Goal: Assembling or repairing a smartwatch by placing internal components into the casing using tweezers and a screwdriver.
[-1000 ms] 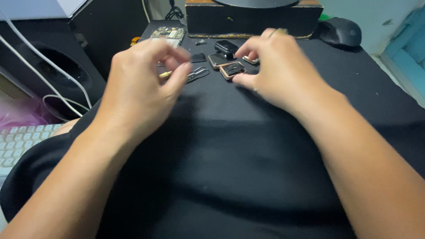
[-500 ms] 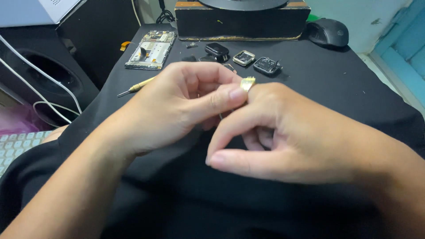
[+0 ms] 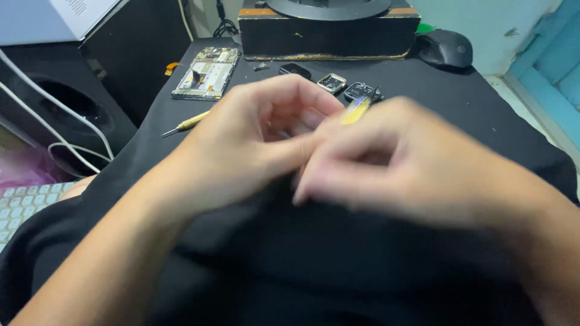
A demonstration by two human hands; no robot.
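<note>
My left hand (image 3: 248,142) and my right hand (image 3: 399,163) meet fingertip to fingertip above a black cloth (image 3: 338,259). A small yellowish part (image 3: 355,111) sticks up where the fingers pinch together; the right hand is blurred, and what lies between the fingers is mostly hidden. I cannot tell which hand grips it. Beyond the hands lie small square electronic parts (image 3: 331,83), another dark one (image 3: 361,92) and a black one (image 3: 295,69).
An opened phone frame (image 3: 206,72) lies at the back left, with a yellow-handled screwdriver (image 3: 188,123) near it. A dark box with a stand (image 3: 329,27), a black mouse (image 3: 446,48), a speaker (image 3: 60,102), white cables (image 3: 72,130) and a keyboard (image 3: 21,205) surround the cloth.
Both hands have drawn back from the small parts toward me and joined, pinching the yellowish part between them. The view has shifted slightly.
</note>
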